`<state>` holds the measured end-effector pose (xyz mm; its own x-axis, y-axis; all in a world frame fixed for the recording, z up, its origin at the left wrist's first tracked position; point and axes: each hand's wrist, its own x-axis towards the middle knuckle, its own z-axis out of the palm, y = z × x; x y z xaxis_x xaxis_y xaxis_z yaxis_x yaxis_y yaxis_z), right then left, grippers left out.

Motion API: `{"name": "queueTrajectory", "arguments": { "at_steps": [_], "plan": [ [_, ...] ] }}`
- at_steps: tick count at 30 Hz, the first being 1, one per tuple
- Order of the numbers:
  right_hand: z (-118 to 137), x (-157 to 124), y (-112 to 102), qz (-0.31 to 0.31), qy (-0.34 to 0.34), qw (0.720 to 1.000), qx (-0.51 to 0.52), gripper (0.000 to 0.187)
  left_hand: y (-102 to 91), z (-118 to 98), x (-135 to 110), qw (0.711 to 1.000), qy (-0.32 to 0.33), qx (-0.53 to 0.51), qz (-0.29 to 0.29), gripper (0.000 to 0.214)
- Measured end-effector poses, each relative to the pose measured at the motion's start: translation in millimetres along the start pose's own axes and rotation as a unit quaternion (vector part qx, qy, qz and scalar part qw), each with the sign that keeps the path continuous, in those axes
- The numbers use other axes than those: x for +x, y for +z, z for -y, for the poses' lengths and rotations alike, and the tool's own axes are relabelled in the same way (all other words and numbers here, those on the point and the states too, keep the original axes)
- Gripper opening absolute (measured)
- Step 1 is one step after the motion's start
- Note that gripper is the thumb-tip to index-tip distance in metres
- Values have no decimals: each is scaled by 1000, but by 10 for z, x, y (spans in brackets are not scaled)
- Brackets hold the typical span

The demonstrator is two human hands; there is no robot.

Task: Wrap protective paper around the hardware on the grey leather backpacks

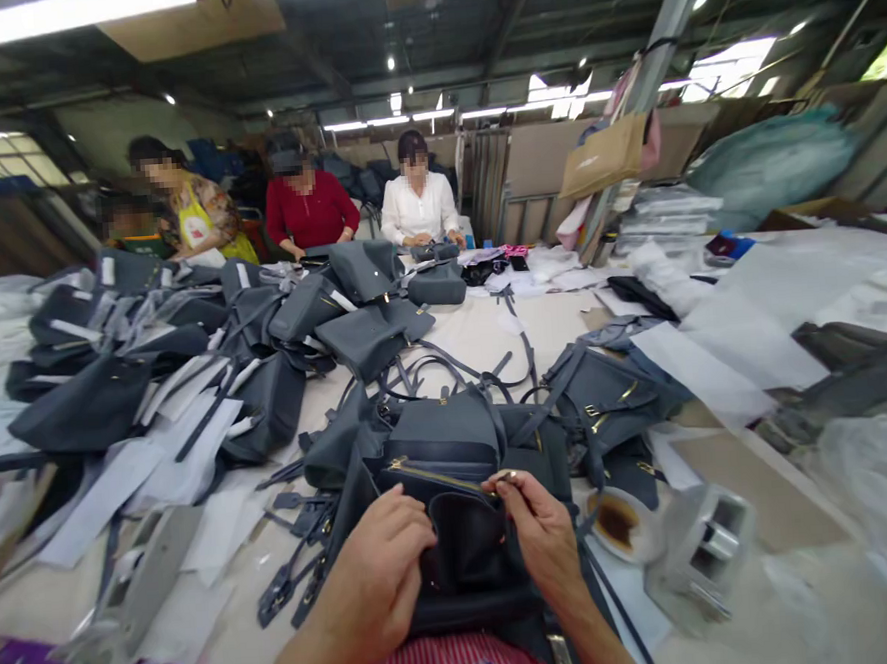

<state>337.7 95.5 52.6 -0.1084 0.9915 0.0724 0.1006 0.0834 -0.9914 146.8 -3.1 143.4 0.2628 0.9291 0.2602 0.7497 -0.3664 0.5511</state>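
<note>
A dark grey-blue handbag [460, 599] lies in front of me with its mouth gaping and its black inside showing. Along its far edge runs a gold zipper [438, 476]. My right hand [537, 529] is closed, thumb and fingertips pinching the zipper's gold pull at the right end. Curled over the left rim of the opening, my left hand [382, 561] grips the bag; its fingertips are partly hidden. Directly beyond stands another bag [442, 432] of the same colour. Small straps with buckles [307, 551] lie left of my left hand.
Bags are heaped on the left [87, 394], and more lie at the right [605, 392]. A bowl of brown liquid [616, 520] and a metal dispenser [701, 547] stand close to my right hand. White paper sheets [751, 323] cover the table's right. Several people work across the table.
</note>
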Motion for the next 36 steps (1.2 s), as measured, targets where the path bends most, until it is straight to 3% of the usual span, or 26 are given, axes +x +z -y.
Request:
{"name": "queueTrajectory", "arguments": {
  "at_steps": [4, 7, 13, 16, 21, 26, 32, 36],
  "plan": [
    [333, -126, 22, 60, -15, 998, 5, 36, -61, -228, 229, 988, -107, -95, -51, 17],
    [470, -196, 29, 117, -47, 991, -34, 37, -72, -240, 385, 982, -160, -91, -38, 20],
    [519, -287, 71, 105, -203, 966, -123, 25, 69, -191, 528, 980, -194, -46, 7, 35],
    [539, -294, 93, 88, -251, 954, -141, 25, 134, -187, 526, 978, -202, -58, -19, 41],
    [554, -300, 113, 52, -244, 948, -196, 22, 144, -167, 452, 972, -195, -103, -85, 30],
    [495, -305, 134, 35, -282, 921, -268, 22, 171, -188, 389, 971, -170, -92, -140, 26],
    [505, -299, 143, 8, -362, 871, -331, 29, 226, -193, 394, 968, -173, -120, -134, 20],
    [532, -322, 156, 0, -379, 848, -370, 36, 259, -147, 401, 973, -165, -107, -122, 19]
  ]
}}
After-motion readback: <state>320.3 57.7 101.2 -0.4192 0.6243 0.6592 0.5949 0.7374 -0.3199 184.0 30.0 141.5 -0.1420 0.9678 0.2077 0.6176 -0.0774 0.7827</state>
